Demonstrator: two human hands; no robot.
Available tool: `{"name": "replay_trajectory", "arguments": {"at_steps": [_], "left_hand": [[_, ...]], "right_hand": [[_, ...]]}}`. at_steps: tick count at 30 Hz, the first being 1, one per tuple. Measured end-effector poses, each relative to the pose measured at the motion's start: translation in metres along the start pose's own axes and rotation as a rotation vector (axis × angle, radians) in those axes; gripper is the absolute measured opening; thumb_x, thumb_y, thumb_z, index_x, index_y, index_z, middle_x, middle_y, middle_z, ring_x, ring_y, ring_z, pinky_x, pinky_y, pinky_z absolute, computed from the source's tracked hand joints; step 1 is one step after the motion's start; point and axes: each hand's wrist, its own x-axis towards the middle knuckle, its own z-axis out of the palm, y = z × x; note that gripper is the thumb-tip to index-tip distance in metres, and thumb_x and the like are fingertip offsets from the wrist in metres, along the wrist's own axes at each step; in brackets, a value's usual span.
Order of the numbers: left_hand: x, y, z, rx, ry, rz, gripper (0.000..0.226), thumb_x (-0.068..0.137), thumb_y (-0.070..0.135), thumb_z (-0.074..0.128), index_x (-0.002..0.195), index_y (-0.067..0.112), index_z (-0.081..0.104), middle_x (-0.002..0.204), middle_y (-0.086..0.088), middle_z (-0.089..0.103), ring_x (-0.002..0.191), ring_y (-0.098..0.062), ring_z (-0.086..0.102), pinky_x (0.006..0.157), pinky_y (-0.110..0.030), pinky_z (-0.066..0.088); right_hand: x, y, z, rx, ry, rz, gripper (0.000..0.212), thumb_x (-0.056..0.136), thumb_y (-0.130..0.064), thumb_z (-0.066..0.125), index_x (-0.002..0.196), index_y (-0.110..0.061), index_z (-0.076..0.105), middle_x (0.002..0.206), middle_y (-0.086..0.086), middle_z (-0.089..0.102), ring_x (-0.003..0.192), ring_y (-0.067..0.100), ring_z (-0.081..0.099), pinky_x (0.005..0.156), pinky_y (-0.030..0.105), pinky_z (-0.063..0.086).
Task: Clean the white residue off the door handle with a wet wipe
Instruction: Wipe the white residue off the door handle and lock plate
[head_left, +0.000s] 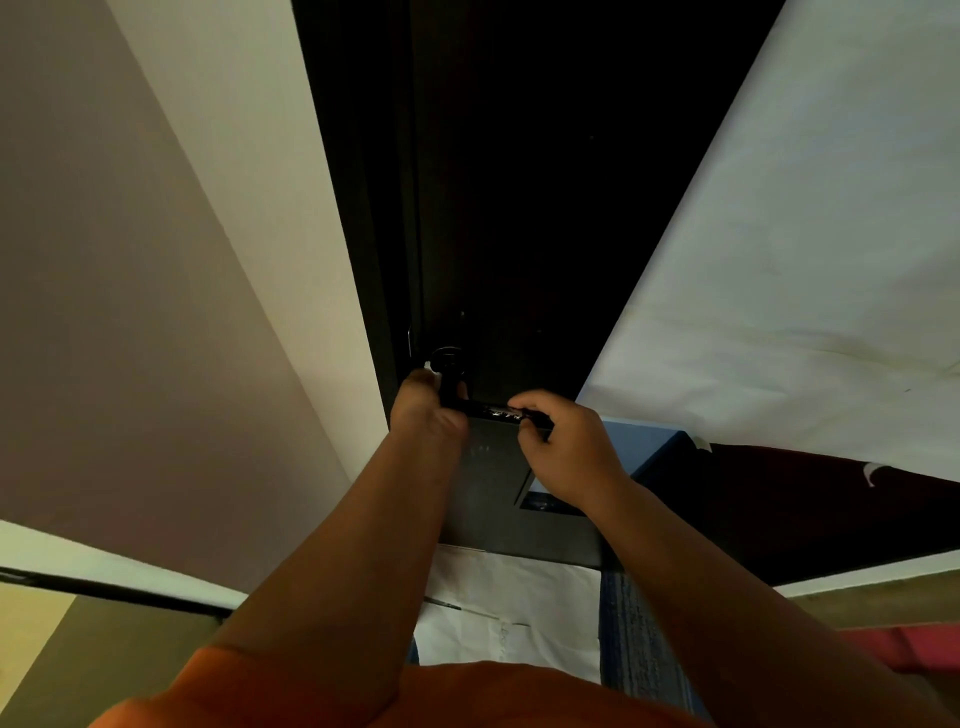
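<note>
The step in hand is the wiping itself, and it is not finished. On the dark door (519, 234) the black lever door handle (470, 408) stands out level, and the white residue (501, 413) shows as pale flecks on the middle of the bar, between the two hands.

The left hand (423, 410) is closed round the neck of the handle, just under its round black base (447, 358). A small white corner (427, 366) shows at its fingertips. I judge this is the wet wipe, but it is too small to be sure.

The right hand (566, 441) has its fingers curled round the free end of the bar and grips it, I think to steady it.

The next move asks the left hand to bring the wipe along the bar to the flecked part and rub there with pressure. The right hand must hold the lever firm so it does not turn down.
</note>
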Motion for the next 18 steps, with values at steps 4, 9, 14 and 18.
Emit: {"name": "replay_trajectory", "arguments": {"at_steps": [4,9,14,18], "left_hand": [[0.0,-0.003,-0.004,0.033,-0.001,0.061,0.017,0.097,0.013,0.066,0.114,0.013,0.066,0.095,-0.007,0.069,0.074,-0.018,0.068,0.077,-0.03,0.059],[-0.009,-0.009,-0.006,0.177,0.075,0.225,0.019,0.093,0.021,0.07,0.095,0.004,0.063,0.084,-0.002,0.068,0.075,-0.02,0.069,0.066,-0.035,0.058],[-0.011,-0.004,-0.002,-0.011,-0.031,0.076,0.005,0.097,0.011,0.065,0.099,0.014,0.062,0.083,-0.003,0.063,0.066,-0.016,0.065,0.071,-0.03,0.057],[-0.01,-0.01,-0.001,0.096,0.077,0.213,0.01,0.093,0.018,0.072,0.095,0.01,0.067,0.087,-0.005,0.07,0.075,-0.02,0.07,0.062,-0.033,0.057]], "right_hand": [[-0.002,0.001,-0.002,0.01,-0.007,0.013,0.031,0.095,-0.014,0.062,0.123,-0.026,0.069,0.115,-0.005,0.071,0.097,0.008,0.065,0.087,0.022,0.054],[-0.003,0.001,-0.002,0.001,-0.004,0.013,0.031,0.096,-0.014,0.062,0.124,-0.025,0.069,0.113,-0.006,0.071,0.076,-0.007,0.058,0.077,0.009,0.046],[-0.004,0.0,-0.004,-0.006,-0.011,0.02,0.032,0.096,-0.015,0.062,0.126,-0.027,0.068,0.114,-0.007,0.07,0.08,-0.004,0.06,0.077,0.008,0.045],[-0.006,-0.001,-0.004,-0.017,-0.009,0.012,0.033,0.096,-0.015,0.062,0.127,-0.025,0.067,0.116,-0.004,0.07,0.082,-0.003,0.058,0.079,0.011,0.046]]}}
